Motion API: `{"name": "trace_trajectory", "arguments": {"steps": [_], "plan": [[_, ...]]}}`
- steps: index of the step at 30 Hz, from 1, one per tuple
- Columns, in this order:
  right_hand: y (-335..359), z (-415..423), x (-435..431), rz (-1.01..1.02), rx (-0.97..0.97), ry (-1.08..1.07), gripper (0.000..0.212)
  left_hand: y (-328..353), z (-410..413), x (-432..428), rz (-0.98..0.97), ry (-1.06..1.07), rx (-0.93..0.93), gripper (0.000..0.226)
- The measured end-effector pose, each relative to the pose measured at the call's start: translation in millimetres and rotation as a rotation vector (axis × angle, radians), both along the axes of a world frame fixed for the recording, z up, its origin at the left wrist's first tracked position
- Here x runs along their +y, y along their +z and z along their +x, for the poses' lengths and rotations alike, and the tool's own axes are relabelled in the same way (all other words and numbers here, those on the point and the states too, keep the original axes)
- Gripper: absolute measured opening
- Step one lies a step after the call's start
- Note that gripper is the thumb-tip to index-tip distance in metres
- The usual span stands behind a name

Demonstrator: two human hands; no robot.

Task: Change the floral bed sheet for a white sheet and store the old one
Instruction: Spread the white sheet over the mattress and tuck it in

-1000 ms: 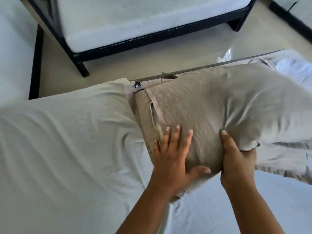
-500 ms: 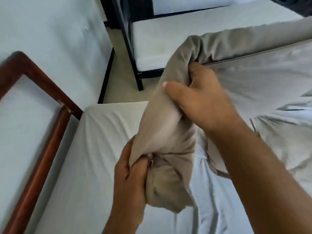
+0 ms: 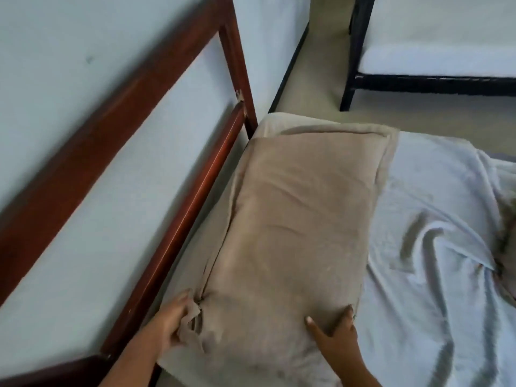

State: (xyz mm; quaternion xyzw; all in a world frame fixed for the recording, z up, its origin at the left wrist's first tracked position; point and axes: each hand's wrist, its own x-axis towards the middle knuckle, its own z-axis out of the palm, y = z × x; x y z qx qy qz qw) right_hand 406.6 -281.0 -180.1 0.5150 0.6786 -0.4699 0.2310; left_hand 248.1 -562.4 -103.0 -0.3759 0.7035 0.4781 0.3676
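Underneath, the white sheet (image 3: 432, 196) is spread out, wrinkled at the right, beside the wooden headboard (image 3: 156, 152). A beige pillow (image 3: 293, 219) is laid on it; its near corners are gripped by the left hand (image 3: 167, 322) and the right hand (image 3: 335, 331).

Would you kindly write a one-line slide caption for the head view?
A beige pillow, held by left hand and right hand, beside the wooden headboard on the white sheet.

- I find no writing, label, brand or number to read on the pillow (image 3: 293, 233), the sheet (image 3: 435, 213) or the wooden headboard (image 3: 156, 88), upper left.
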Motion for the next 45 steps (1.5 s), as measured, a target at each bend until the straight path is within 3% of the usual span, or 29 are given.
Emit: {"name": "trace_trajectory", "arguments": {"steps": [3,5,8,12,15,18,22,25,28,31,33,40,42,45], "plan": [[0.0,1.6,-8.6,0.056,0.01,-0.145,0.132,-11.2,-22.6,5.7,-0.077,-0.214,0.101,0.021],[10.7,-6.5,-16.1,0.109,0.003,-0.139,0.125,-16.6,-29.1,2.0,-0.08,-0.376,0.133,0.037],[41.9,-18.9,-39.9,0.244,0.074,-0.133,0.109,-19.2,-40.1,-20.3,-0.452,-0.637,0.375,0.05],[58.8,-13.4,-80.6,0.189,0.179,-0.163,0.1,-14.4,-46.8,-48.3,-0.726,-0.604,0.547,0.04],[33.4,1.9,-104.5,0.001,0.137,-0.036,0.121,-28.0,-33.0,-58.1,-0.876,-0.787,0.386,0.035],[-2.4,21.7,-101.2,-0.137,0.139,0.062,0.146,-47.5,-17.5,-55.9,-0.905,-0.988,0.251,0.058],[-4.8,34.9,-73.0,-0.23,0.108,0.158,0.121,-60.0,7.8,-27.0,-0.958,-1.012,0.305,0.057],[-3.2,48.4,-39.6,-0.157,0.126,0.107,0.104,-64.8,31.7,25.6,-0.857,-1.029,0.511,0.058],[7.5,64.7,5.0,-0.109,0.151,-0.127,0.091,-66.6,60.9,100.0,-0.687,-1.192,0.741,0.06],[12.6,85.2,55.5,-0.147,0.22,-0.393,0.111,-60.4,91.1,183.3,-0.453,-1.346,0.817,0.061],[15.2,99.9,89.1,-0.188,0.277,-0.56,0.107,-56.0,112.9,239.6,-0.286,-1.397,0.768,0.06],[27.5,138.8,247.8,-0.345,0.59,-1.157,0.028,-34.6,192.2,410.1,0.127,-1.134,0.461,0.054],[28.6,150.0,297.5,-0.383,0.662,-1.3,0.029,-34.3,213.1,445.7,0.183,-1.127,0.4,0.054],[30.6,161.8,360.0,-0.4,0.777,-1.461,0.057,-31.3,238.3,485.0,0.213,-1.146,0.391,0.057]]}}
